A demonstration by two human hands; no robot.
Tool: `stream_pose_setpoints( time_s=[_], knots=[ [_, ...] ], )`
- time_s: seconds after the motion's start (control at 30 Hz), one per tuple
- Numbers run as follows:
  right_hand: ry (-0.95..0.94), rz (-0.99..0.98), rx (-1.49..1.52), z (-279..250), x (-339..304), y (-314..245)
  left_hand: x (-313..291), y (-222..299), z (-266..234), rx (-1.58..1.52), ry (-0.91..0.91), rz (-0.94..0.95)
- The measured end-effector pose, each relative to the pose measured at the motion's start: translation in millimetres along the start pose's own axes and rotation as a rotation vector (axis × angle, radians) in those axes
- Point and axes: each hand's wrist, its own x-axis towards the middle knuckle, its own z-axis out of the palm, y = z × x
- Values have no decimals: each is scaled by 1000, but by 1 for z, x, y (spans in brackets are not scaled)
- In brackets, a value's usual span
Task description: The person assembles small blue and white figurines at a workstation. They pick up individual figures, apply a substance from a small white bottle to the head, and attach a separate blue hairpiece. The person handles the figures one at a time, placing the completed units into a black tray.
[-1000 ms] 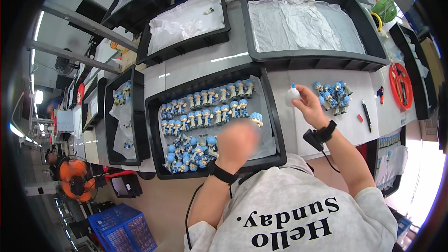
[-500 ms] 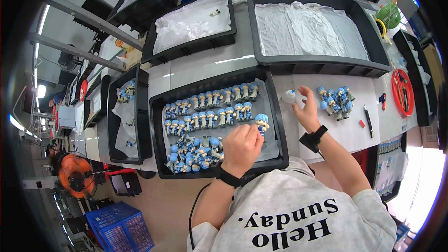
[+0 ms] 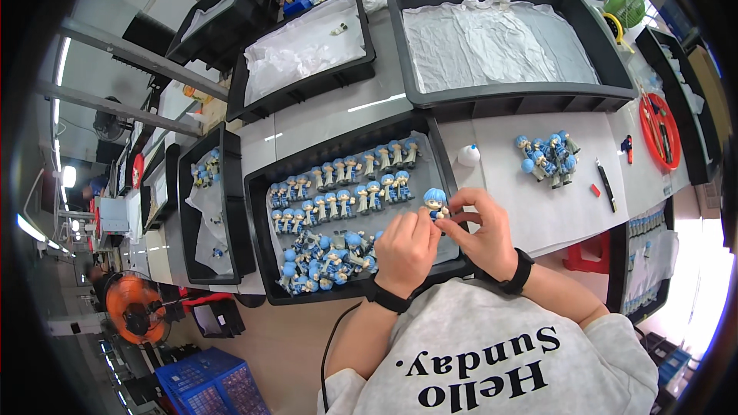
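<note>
My left hand (image 3: 407, 253) is closed round a small blue-haired figurine (image 3: 434, 201), held upright above the right edge of a black tray (image 3: 257, 219). My right hand (image 3: 488, 237) meets it from the other side, thumb and forefinger pinching at the figurine's body; the fingers hide its lower part. In the tray, standing figurines (image 3: 338, 173) form two rows on a pale liner, and a heap of similar figurines (image 3: 327, 260) lies in front of them. A small white bottle with a blue top (image 3: 468, 155) stands just beyond my right hand.
On white paper at right lies a cluster of figurines (image 3: 550, 157), with a black pen (image 3: 606, 184) and a red piece (image 3: 595, 190) beside it. Further right is a red round tray (image 3: 659, 119) of tools. Large lined black bins (image 3: 530, 96) stand behind; another black tray (image 3: 246, 215) is left.
My right hand has come left from beside the white bottle to the figurine and now pinches at it. My left hand still holds the figurine. The whole view has shifted slightly.
</note>
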Motion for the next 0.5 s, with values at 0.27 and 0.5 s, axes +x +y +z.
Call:
stream_pose_setpoints(
  time_s=[0.27,0.5],
  knots=[
    [-194,844,509,-17,10,-34,-4,4,5,1,43,47],
    [-254,1041,855,-21,13,-31,-7,3,7,11,51,65]
  ],
)
